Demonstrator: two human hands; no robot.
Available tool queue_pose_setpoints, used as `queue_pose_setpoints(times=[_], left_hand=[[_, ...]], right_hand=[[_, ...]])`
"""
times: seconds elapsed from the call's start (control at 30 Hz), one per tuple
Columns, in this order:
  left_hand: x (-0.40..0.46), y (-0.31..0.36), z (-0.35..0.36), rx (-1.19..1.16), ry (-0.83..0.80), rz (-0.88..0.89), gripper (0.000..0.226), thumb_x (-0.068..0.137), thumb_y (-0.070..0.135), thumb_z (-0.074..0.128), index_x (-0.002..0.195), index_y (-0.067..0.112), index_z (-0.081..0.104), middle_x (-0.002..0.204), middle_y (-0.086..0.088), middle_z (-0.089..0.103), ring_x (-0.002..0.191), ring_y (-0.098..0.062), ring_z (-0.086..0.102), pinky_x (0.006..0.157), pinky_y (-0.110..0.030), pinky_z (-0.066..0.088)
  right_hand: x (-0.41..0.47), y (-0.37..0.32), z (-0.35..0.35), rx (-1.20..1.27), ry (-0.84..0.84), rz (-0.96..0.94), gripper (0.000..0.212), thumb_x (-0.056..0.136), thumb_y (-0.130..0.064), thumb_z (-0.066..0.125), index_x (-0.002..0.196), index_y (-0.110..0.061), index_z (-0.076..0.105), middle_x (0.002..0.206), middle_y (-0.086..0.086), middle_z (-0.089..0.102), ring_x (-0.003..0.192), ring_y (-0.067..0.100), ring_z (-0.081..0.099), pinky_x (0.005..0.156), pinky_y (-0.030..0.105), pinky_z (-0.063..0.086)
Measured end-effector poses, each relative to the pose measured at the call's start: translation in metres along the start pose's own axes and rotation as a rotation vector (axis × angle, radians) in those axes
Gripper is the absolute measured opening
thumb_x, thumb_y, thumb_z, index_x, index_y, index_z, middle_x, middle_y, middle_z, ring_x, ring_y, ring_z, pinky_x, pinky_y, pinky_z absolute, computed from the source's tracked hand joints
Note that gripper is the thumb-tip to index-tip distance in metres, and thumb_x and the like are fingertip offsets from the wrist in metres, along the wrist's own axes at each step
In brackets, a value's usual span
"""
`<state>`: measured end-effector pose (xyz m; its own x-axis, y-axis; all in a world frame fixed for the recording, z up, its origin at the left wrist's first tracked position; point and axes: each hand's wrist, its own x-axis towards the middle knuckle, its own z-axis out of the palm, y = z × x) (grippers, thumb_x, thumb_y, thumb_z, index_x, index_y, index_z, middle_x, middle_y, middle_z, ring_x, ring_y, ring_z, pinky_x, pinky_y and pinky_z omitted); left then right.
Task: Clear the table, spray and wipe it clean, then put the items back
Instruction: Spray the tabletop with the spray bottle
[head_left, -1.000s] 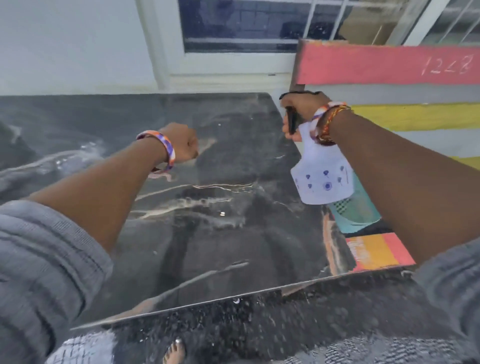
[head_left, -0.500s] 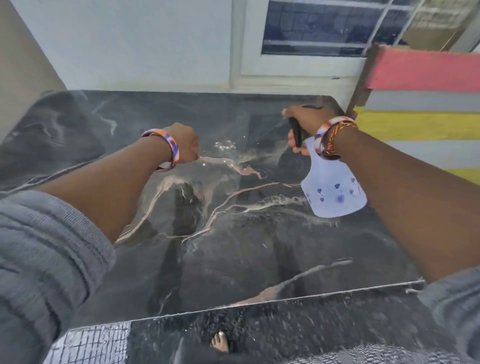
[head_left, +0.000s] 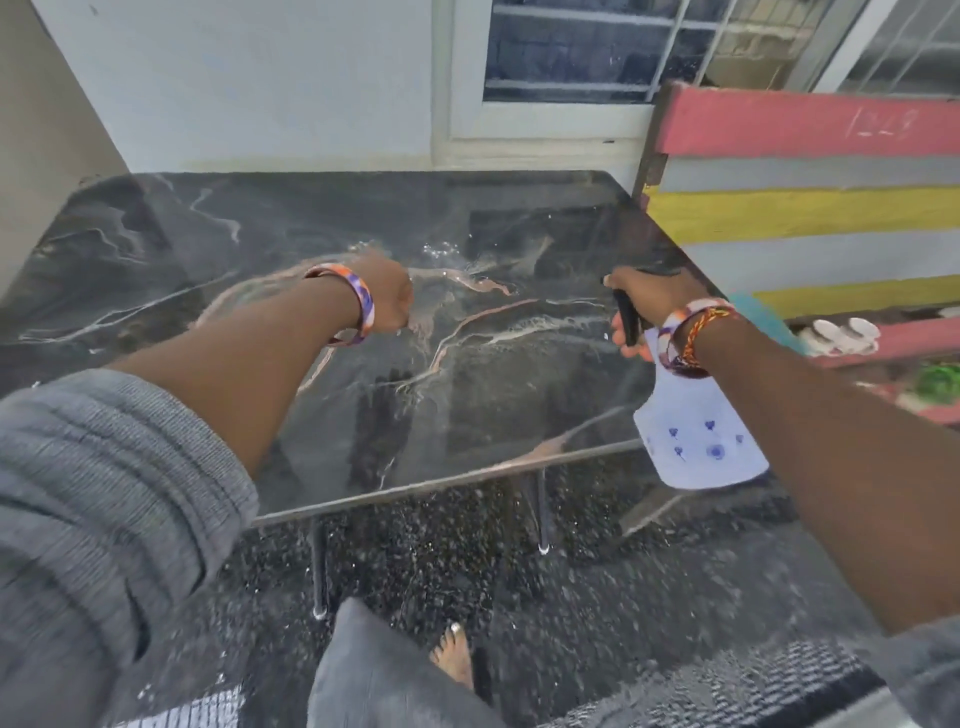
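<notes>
The black marble-patterned table (head_left: 156, 270) fills the middle of the view, its top bare and wet, with droplets (head_left: 441, 254) glinting near the centre. My right hand (head_left: 649, 301) grips the black trigger head of a white spray bottle (head_left: 696, 441) with blue prints. The bottle hangs over the table's right front corner with its nozzle pointing toward the tabletop. My left hand (head_left: 389, 301) is a closed fist over the middle of the table, its back toward me. Nothing shows in it.
A bench of pink, grey and yellow slats (head_left: 805, 208) stands against the table's right side, with white slippers (head_left: 847, 335) and a green object (head_left: 935, 382) beyond my right arm. A wall and window (head_left: 571, 52) lie behind. My bare foot (head_left: 457, 660) is on the dark speckled floor.
My view has pulled back and up, showing the whole table and its legs. The bottle has swung toward the front right corner. My left fist stays over the centre.
</notes>
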<state>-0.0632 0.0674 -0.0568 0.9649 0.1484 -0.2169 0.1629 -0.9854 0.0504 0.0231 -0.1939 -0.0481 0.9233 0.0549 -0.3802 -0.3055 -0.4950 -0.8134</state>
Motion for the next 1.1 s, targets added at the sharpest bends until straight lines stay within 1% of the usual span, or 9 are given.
queue_pose_setpoints(times=[0.1,0.17,0.33,0.53,0.67,0.77,0.87,0.97,1.1], left_hand=[[-0.033,0.005,0.008,0.054,0.0,0.062,0.031,0.091,0.017,0.047,0.107,-0.002,0.066,0.113,-0.02,0.066,0.105,-0.035,0.06,0.088,-0.034,0.046],[-0.052,0.003,0.01,0.052,-0.015,0.051,0.034,0.093,0.017,0.044,0.114,-0.002,0.063,0.12,-0.019,0.064,0.111,-0.034,0.057,0.091,-0.033,0.043],[-0.091,-0.039,0.004,0.079,-0.012,-0.005,0.031,0.09,0.017,0.051,0.112,0.001,0.065,0.118,-0.018,0.065,0.11,-0.034,0.059,0.093,-0.034,0.046],[-0.122,-0.109,-0.003,0.019,0.005,-0.198,0.031,0.09,0.017,0.051,0.111,0.001,0.066,0.117,-0.019,0.066,0.109,-0.035,0.06,0.093,-0.035,0.048],[-0.122,-0.165,-0.007,-0.001,-0.005,-0.343,0.027,0.089,0.016,0.054,0.108,0.003,0.067,0.114,-0.016,0.067,0.107,-0.031,0.062,0.085,-0.029,0.048],[-0.115,-0.202,-0.006,-0.028,-0.038,-0.377,0.026,0.087,0.018,0.057,0.107,0.006,0.068,0.11,-0.013,0.068,0.104,-0.03,0.063,0.084,-0.029,0.049],[-0.1,-0.228,-0.007,-0.018,-0.048,-0.372,0.025,0.087,0.018,0.057,0.107,0.006,0.067,0.11,-0.014,0.067,0.104,-0.03,0.063,0.081,-0.027,0.047],[-0.078,-0.248,-0.013,0.017,-0.03,-0.354,0.025,0.089,0.018,0.053,0.107,0.006,0.066,0.111,-0.014,0.066,0.106,-0.03,0.061,0.083,-0.028,0.047],[-0.047,-0.252,-0.025,0.055,-0.024,-0.259,0.025,0.089,0.018,0.052,0.107,0.006,0.066,0.113,-0.014,0.066,0.107,-0.031,0.061,0.088,-0.031,0.048]], right_hand=[[-0.045,0.033,0.013,-0.006,0.088,-0.031,0.025,0.075,-0.033,0.063,0.064,-0.011,0.059,0.053,0.007,0.055,0.04,0.019,0.045,0.042,0.019,0.04],[-0.069,0.049,0.027,-0.034,0.067,-0.005,0.025,0.075,-0.033,0.065,0.066,-0.011,0.06,0.052,0.007,0.055,0.038,0.018,0.044,0.042,0.019,0.039],[-0.117,0.04,0.077,-0.014,-0.309,0.19,0.027,0.083,-0.031,0.064,0.079,-0.005,0.055,0.064,0.014,0.055,0.052,0.025,0.051,0.05,0.029,0.045],[-0.133,-0.001,0.156,-0.086,-0.369,-0.038,0.028,0.08,-0.035,0.065,0.07,-0.01,0.056,0.053,0.008,0.052,0.04,0.019,0.045,0.046,0.021,0.036],[-0.111,-0.051,0.188,-0.109,-0.419,-0.032,0.03,0.087,-0.032,0.057,0.067,-0.01,0.05,0.056,0.009,0.049,0.047,0.02,0.045,0.049,0.024,0.042],[-0.085,-0.089,0.204,-0.027,-0.379,-0.028,0.029,0.088,-0.032,0.054,0.067,-0.013,0.049,0.059,0.009,0.049,0.052,0.022,0.048,0.052,0.026,0.046],[-0.055,-0.117,0.224,0.058,-0.215,-0.12,0.021,0.08,-0.03,0.059,0.066,-0.015,0.054,0.061,0.009,0.051,0.048,0.021,0.048,0.051,0.023,0.047],[-0.032,-0.133,0.237,0.122,-0.087,-0.142,0.019,0.072,-0.034,0.06,0.074,-0.014,0.059,0.068,0.006,0.055,0.047,0.018,0.046,0.051,0.022,0.044],[-0.011,-0.138,0.227,0.047,-0.162,-0.024,0.02,0.085,-0.032,0.056,0.078,-0.013,0.054,0.066,0.007,0.051,0.055,0.019,0.047,0.059,0.026,0.045]])
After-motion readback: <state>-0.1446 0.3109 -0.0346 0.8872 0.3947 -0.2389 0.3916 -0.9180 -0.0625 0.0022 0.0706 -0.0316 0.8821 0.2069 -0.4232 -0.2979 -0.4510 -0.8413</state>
